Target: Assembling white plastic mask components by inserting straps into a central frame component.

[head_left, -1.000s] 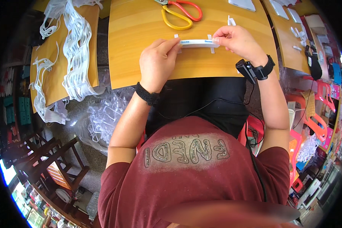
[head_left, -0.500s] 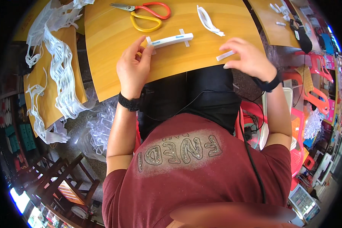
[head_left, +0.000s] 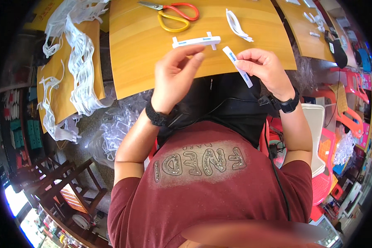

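Though aslant, strip (head_left: pixel 230 56) within right grip (head_left: pixel 268 70)

Head cam, fisheye, facing dn twd table (head_left: pixel 140 53).

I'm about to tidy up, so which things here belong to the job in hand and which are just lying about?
Job in hand:
White printed strip, in the right grip
Tabbed white piece, near the open left grip
Folded white strips and scissors, probably
White strip pile at left, possibly

Just lying about, it seems:
Clear plastic, low at left
Black item, far right
Wooden chairs
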